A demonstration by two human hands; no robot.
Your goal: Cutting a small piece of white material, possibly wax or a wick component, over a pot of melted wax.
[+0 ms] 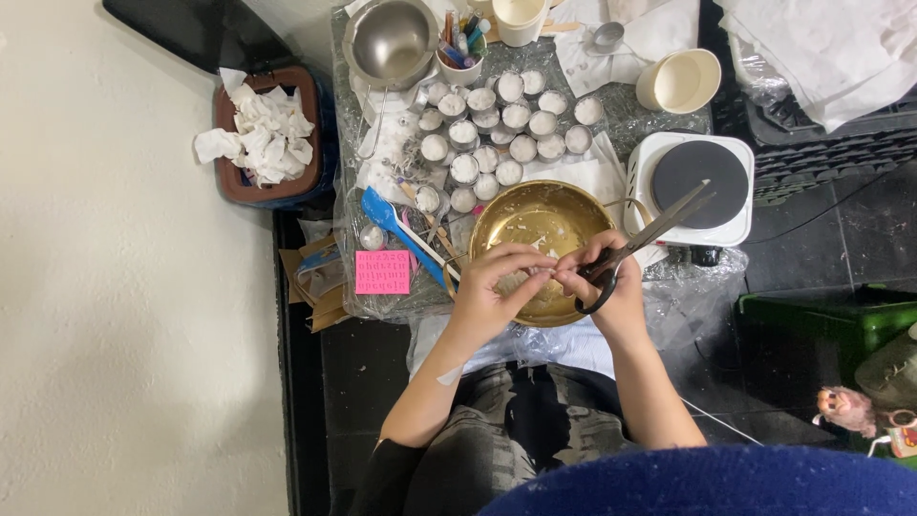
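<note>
My left hand [497, 282] and my right hand [611, 287] meet over the near rim of a gold metal bowl [535, 215] smeared with white residue. My right hand grips black-handled scissors [650, 234] whose blades point up and right toward a hot plate. The fingers of my left hand pinch a small pale thing between both hands; what it is I cannot tell. Just beyond the bowl stand several small round tins [497, 134] filled with white wax.
A white single-burner hot plate [693, 186] sits right of the bowl. A steel pot [390, 43], a cup of pens [460, 48], a blue spatula [396, 229], a pink mould [382, 272] and cream cups [680, 81] surround it. A bin of crumpled tissues [267, 139] stands left.
</note>
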